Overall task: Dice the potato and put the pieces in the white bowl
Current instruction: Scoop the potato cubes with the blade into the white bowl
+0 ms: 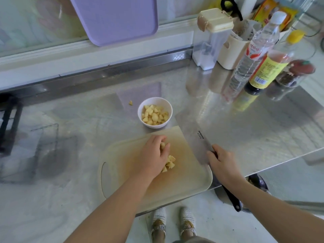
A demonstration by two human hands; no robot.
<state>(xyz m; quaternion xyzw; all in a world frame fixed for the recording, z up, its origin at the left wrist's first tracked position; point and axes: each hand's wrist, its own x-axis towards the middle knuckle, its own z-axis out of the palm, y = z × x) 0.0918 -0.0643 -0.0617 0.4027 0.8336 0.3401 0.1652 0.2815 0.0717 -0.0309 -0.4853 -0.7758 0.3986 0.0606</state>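
A cream cutting board (189, 178) lies on the steel counter near the front edge. On it sits a small heap of yellow potato pieces (169, 163). My left hand (152, 155) curls over the heap and grips some of the pieces. My right hand (221, 163) holds the black handle of a broad cleaver (194, 137), whose blade lies nearly flat over the board's right edge. Just behind the board stands the white bowl (155, 112), partly filled with diced potato. One stray potato piece (130, 103) lies on the counter left of the bowl.
Bottles (252, 55), a dark sauce bottle (264, 72), a spice jar (294, 74) and cream containers (210, 39) crowd the back right. A purple tray (115, 20) leans against the back wall. A dark rack (10, 123) stands at the far left. The counter's front edge runs close behind the board.
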